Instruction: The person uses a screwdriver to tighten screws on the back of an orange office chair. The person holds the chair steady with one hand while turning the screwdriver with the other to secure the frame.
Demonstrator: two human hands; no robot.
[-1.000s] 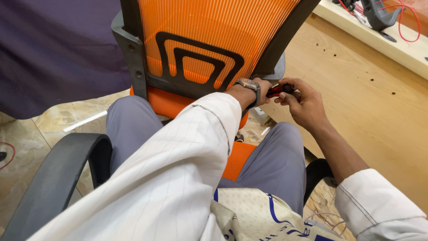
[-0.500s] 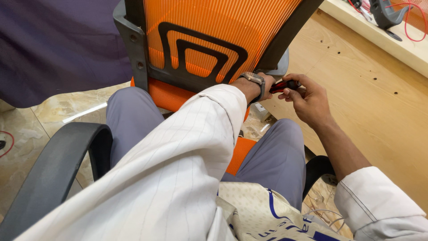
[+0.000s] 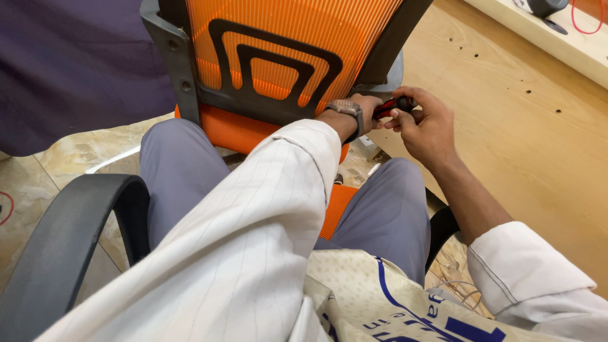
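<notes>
Screwdriver (image 3: pixel 391 106), red and black in the handle, sits at the lower right corner of the orange mesh chair back (image 3: pixel 285 44), where the grey frame (image 3: pixel 171 63) meets the seat. The right hand (image 3: pixel 427 126) is clenched around its handle; the left hand (image 3: pixel 364 107), wristwatch (image 3: pixel 348 109) showing, curls closed against the shaft end. It looks light, stiff and slightly slippery; the thick handle seems the best hold.

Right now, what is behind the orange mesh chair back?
Behind the orange mesh back lie pale floor tiles and a dark purple cloth. The right hand holds a red and black tool at its lower corner beside the left hand; the tool's tip is hidden.
</notes>
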